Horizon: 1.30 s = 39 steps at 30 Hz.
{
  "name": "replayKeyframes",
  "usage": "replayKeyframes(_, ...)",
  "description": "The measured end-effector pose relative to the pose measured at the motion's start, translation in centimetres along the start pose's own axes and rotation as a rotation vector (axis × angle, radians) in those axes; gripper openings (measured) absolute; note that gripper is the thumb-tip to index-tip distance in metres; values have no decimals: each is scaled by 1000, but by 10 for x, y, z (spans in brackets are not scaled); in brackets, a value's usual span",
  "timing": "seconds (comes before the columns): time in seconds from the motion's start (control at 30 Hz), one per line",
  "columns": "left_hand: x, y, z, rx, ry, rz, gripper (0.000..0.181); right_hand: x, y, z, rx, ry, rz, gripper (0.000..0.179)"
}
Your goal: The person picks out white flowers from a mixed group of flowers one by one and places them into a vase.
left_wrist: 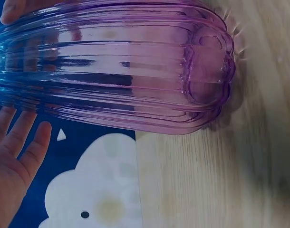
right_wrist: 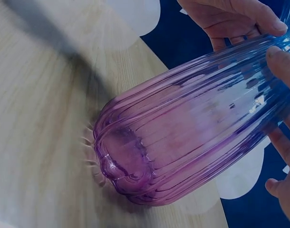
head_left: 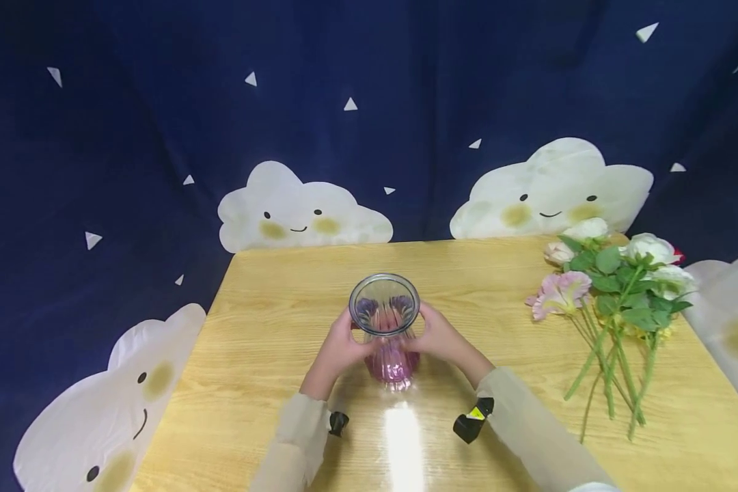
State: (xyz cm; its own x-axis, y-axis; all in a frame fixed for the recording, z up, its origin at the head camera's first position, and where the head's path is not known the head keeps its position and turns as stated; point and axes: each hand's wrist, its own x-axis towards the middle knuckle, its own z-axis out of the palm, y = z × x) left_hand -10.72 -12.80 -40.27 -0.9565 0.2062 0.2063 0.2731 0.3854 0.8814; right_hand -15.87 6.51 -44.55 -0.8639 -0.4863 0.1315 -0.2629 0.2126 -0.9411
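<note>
A ribbed glass vase (head_left: pixel 393 365), blue at the neck and pink-purple at the base, stands upright on the table between my two hands. Its round rim faces up toward the head camera. My left hand (head_left: pixel 346 344) grips the neck from the left side, and my right hand (head_left: pixel 438 336) grips it from the right. Through the clear glass, fingers show behind the neck. In the right wrist view both thumbs lie on the near side of the blue neck, while the purple base (right_wrist: pixel 126 166) sits at the tabletop.
Artificial flowers (head_left: pixel 621 287) in white and pink, with green stems, lie on the right side of the wooden table (head_left: pixel 270 307). Behind and beside the table hangs a dark blue curtain (head_left: pixel 344 41) printed with white clouds. A black band (head_left: pixel 473 420) is on my right wrist.
</note>
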Motion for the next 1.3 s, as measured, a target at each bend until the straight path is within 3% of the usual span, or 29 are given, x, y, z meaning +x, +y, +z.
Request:
replayKeyframes(0.1, -4, -2, 6, -12, -1, 29, 63, -10, 0, -1, -16, 11, -13, 75)
replayKeyframes(0.33, -10, -27, 19, -20, -3, 54, 63, -28, 1, -4, 5, 3, -26, 78)
replayKeyframes(0.53, -11, -28, 20, -29, 4, 54, 65, -38, 6, -18, -25, 19, -22, 68)
replayKeyframes(0.67, -9, -26, 20, -18, 3, 58, 66, -45, 9, -36, -41, 66, -64, 54)
replayKeyframes(0.77, -7, -24, 20, -3, -3, 48, 65, -50, 24, -52, -63, 102, -73, 48)
replayKeyframes(0.9, -7, -12, 20, 1, -17, 37, 63, -58, 55, -74, -102, 147, -14, 46)
replayKeyframes(1.03, -8, 0, 20, -23, -28, 45, 61, -68, 73, -95, -119, 180, 59, 46)
replayKeyframes(1.3, -7, -23, 29, -20, -28, 35, 64, -86, 84, -127, -255, 306, 183, 44)
